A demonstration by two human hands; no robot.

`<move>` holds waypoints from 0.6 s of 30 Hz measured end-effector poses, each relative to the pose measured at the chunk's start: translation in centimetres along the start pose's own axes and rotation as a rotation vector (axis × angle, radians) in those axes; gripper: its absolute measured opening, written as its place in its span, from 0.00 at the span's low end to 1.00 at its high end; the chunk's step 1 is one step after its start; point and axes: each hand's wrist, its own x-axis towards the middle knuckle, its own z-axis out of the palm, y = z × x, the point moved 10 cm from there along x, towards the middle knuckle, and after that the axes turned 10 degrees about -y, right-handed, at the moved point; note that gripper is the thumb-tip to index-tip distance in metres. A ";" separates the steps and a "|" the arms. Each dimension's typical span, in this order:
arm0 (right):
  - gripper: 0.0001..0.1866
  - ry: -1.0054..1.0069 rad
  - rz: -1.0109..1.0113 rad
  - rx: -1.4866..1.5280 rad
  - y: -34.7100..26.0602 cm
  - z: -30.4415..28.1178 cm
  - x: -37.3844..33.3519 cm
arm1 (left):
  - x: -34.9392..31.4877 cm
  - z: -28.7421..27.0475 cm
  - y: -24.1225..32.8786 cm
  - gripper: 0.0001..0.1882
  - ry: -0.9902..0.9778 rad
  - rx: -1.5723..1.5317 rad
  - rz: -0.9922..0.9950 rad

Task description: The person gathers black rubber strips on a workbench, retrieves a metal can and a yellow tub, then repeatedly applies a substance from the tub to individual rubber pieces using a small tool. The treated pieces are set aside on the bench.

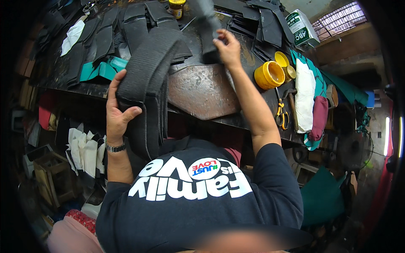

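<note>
A thick bundle of long black sheets point(147, 71), ribbed on the surface and folded over, hangs past the front edge of the table. My left hand point(118, 107) is closed on its left side, with the thumb across the front. Farther off to the right, my right hand point(228, 48) pinches a dark grey strip point(206, 21), smeared by motion, over the table. Between my arms a worn brown board point(202, 90) lies at the table's front edge.
Stacks of black cut pieces point(135, 21) cover the far side of the table point(93, 90). On the right stand an open yellow glue-like pot point(270, 76), yellow-handled scissors point(282, 116), a hammer point(292, 109) and a white-green tin point(301, 27). Teal pieces point(103, 69) lie at left.
</note>
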 end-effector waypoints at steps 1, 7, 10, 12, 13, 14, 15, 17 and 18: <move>0.19 -0.045 0.111 -0.044 1.5 1.1 -1.0 | 0.1 -0.4 0.3 0.54 0.008 0.050 0.017; 0.20 -0.152 0.180 -0.026 1.4 2.7 -2.0 | 1.0 -0.1 1.0 0.53 0.023 0.100 0.099; 0.22 -0.117 0.131 -0.286 0.0 2.7 -2.2 | 1.2 0.4 0.9 0.53 0.025 0.108 0.100; 0.23 -0.079 0.015 -0.427 -1.6 2.9 -2.6 | 1.3 0.6 0.8 0.53 0.018 0.100 0.078; 0.23 -0.061 -0.056 -0.473 -2.5 3.0 -2.8 | 1.3 0.7 0.8 0.53 0.011 0.099 0.068; 0.22 -0.052 -0.119 -0.518 -3.2 3.2 -3.1 | 1.4 0.8 0.8 0.54 0.004 0.098 0.058; 0.24 -0.149 -0.086 -0.450 -2.7 4.0 -3.0 | 1.6 0.7 1.2 0.54 0.006 0.107 0.070; 0.26 -0.150 -0.089 -0.383 -2.8 4.0 -3.2 | 1.9 0.4 2.0 0.54 0.024 0.147 0.094; 0.28 -0.149 -0.121 -0.347 -3.2 4.2 -3.3 | 2.1 0.5 2.4 0.54 0.022 0.149 0.106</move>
